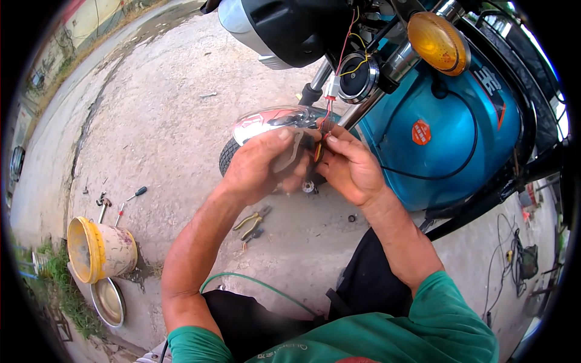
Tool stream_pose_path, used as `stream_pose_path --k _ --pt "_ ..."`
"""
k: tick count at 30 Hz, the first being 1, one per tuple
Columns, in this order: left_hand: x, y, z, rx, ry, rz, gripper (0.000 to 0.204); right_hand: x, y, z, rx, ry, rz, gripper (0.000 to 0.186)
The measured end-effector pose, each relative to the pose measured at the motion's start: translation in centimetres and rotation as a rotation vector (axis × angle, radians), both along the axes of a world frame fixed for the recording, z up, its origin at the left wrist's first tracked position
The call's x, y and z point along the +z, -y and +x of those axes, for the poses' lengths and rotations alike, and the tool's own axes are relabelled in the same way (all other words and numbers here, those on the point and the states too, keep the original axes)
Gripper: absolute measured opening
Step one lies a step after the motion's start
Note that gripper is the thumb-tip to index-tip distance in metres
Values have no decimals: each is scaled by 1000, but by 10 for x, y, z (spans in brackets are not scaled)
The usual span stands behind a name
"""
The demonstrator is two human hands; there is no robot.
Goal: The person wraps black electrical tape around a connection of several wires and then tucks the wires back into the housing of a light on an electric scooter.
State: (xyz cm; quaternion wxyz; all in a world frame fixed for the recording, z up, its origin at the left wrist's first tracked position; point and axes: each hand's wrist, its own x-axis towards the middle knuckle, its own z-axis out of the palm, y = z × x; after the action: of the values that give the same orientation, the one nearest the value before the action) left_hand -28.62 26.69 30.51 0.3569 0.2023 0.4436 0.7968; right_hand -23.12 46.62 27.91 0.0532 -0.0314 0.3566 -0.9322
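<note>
Both of my hands are together in front of the motorcycle, above its chrome front fender [275,121]. My left hand [261,162] is closed around a dark grey-black part [293,154]; its kind is too blurred and covered to tell. Close beside it, my right hand [356,172] pinches a bundle of thin wires [319,151], some of them yellow and red. The wires run up to a white plug connector [332,86], which hangs next to a round black horn [357,77]. My fingers hide where the wires meet the dark part.
An orange turn signal [437,43] and a blue motorcycle panel [423,151] stand close on the right. Pliers [249,222] lie on the ground below my hands. At left are a yellow-rimmed bucket [112,249], a metal basin [109,302] and a screwdriver [139,192]. A green hose [260,277] crosses near my legs.
</note>
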Motion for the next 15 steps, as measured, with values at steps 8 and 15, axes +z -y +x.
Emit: stream_pose_path --k 8,15 --pt "6 0 3 57 -35 16 51 0 -4 -7 121 -15 -36 35" --pt "4 -7 -4 129 -292 -17 41 -1 10 -9 -373 -60 400 25"
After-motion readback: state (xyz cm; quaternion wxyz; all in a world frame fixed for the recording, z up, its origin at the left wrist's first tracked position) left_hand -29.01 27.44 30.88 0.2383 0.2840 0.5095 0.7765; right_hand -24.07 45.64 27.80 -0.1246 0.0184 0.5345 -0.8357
